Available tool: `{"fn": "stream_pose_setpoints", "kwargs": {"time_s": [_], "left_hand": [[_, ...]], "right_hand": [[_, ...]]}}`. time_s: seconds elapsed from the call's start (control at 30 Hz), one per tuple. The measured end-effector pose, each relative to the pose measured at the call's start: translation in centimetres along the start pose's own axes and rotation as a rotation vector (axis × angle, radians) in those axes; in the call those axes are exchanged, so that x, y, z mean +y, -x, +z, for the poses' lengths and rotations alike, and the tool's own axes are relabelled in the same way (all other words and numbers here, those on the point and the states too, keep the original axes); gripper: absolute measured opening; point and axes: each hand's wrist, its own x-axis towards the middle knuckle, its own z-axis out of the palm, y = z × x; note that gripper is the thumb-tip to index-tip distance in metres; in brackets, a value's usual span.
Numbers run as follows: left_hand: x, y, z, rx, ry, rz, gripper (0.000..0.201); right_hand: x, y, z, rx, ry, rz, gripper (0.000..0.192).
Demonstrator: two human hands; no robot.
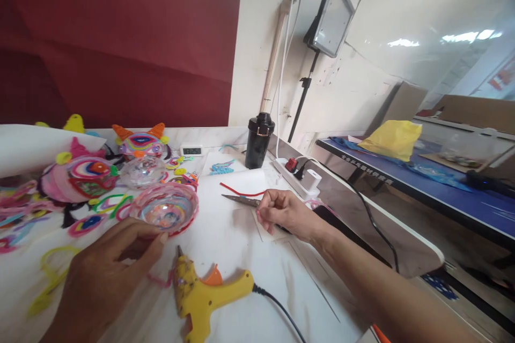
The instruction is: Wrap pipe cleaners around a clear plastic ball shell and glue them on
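My left hand is closed, thumb and forefinger pinched at the near rim of a clear plastic bowl lined with coloured fuzzy strips and edged in pink. My right hand has its fingers curled together over the handle end of a pair of scissors. Whether it grips them or something small is hidden. Just behind the blades lies a red pipe cleaner. A yellow glue gun rests on its side between my hands, nozzle toward the bowl, with a pink strip beside it.
Decorated animal heads and loose fuzzy pieces crowd the left. Behind stand a small white clock and a black tumbler. A power strip with cords lies along the right edge, beyond which is a blue table.
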Motion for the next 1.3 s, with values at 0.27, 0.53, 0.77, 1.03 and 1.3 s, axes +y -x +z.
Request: {"fn": "stream_pose_setpoints", "kwargs": {"time_s": [0.27, 0.53, 0.77, 1.03, 1.3], "left_hand": [[1.7, -0.4, -1.0, -0.207, 0.431, -0.228, 0.016], [2.7, -0.6, -1.4, -0.215, 0.483, -0.326, 0.012], [2.7, -0.5, -1.3, -0.194, 0.478, -0.281, 0.009], [2.5, -0.5, -1.3, -0.188, 0.411, -0.217, 0.013], [2.3, -0.3, -1.1, -0.168, 0.412, -0.197, 0.012]], "right_hand": [[-3.4, -1.6, 4.5, -0.092, -0.283, -0.057, 0.008], [-3.8, -2.9, 8.1, -0.106, -0.062, -0.214, 0.004], [-3.6, -3.2, 9.5, -0.007, 0.374, -0.660, 0.012], [-3.2, -3.2, 9.8, 0.058, 0.502, -0.894, 0.016], [-3.0, -3.2, 10.2, 0.090, 0.520, -0.921, 0.015]]}}
